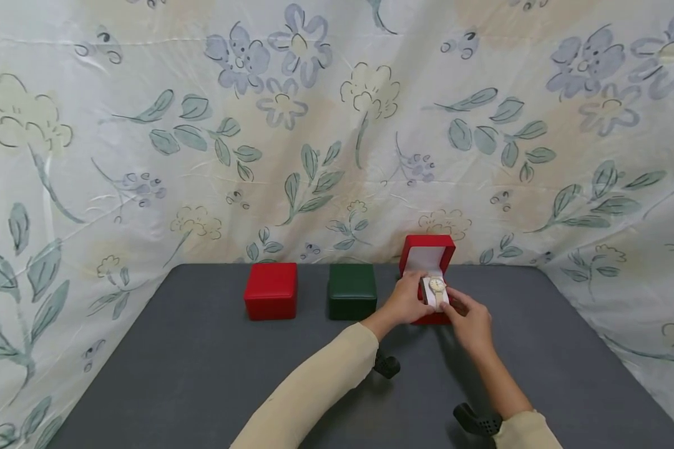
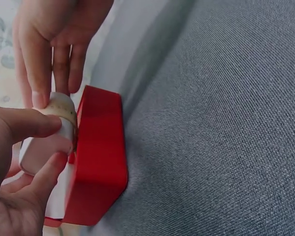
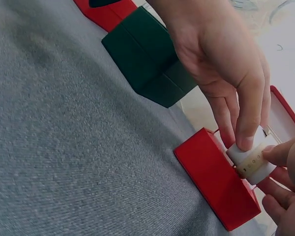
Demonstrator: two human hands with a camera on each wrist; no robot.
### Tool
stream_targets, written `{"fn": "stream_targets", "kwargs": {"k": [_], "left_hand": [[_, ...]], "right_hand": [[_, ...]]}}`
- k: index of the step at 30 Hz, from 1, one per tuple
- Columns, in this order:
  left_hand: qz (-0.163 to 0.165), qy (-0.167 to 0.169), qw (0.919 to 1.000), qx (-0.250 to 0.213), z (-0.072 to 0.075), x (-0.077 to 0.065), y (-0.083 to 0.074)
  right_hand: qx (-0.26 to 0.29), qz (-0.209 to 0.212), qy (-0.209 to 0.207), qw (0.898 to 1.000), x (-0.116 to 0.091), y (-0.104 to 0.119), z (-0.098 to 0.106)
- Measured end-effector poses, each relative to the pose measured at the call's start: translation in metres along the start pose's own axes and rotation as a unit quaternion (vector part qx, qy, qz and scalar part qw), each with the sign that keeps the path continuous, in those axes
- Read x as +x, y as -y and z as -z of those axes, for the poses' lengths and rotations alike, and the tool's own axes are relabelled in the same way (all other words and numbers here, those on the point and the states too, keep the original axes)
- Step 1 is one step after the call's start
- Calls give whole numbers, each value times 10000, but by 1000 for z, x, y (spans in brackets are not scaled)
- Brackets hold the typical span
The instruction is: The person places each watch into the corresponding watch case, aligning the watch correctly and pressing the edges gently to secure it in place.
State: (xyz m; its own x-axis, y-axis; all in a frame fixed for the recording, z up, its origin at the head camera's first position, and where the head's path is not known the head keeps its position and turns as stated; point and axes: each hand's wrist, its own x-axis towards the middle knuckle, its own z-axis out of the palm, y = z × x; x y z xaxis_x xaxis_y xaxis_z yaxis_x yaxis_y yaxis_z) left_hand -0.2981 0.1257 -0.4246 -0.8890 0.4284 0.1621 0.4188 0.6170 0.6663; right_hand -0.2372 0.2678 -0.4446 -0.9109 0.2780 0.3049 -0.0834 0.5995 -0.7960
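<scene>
A wristwatch (image 1: 437, 285) with a pale strap is wrapped round a white cushion (image 2: 45, 151), which sits at the mouth of an opened red box (image 1: 427, 241). My left hand (image 1: 405, 300) pinches the cushion from the left side, its thumb on the white surface. From the other side my right hand (image 1: 473, 324) also grips the cushion, and its thumb presses on the strap (image 3: 251, 164). The box's lid stands upright with its white lining showing. Some fingers of both hands are hidden behind the cushion.
To the left of the opened box stands a closed green box (image 1: 352, 292), and farther left a closed red box (image 1: 271, 292). All three are near the back edge of the dark grey table (image 1: 213, 374). A floral cloth (image 1: 337, 143) hangs behind and at the sides.
</scene>
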Motion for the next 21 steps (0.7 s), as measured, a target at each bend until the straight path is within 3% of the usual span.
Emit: {"fn": "stream_targets", "kwargs": {"k": [8,21], "left_hand": [[251,-3,9993,-267,-4,0,6],[408,87,9991,46,1,5,7]], "right_hand": [[-211,-140,273,9993,0,-3,-1],[-375,-131,245,9989,12,-2,-8]]}}
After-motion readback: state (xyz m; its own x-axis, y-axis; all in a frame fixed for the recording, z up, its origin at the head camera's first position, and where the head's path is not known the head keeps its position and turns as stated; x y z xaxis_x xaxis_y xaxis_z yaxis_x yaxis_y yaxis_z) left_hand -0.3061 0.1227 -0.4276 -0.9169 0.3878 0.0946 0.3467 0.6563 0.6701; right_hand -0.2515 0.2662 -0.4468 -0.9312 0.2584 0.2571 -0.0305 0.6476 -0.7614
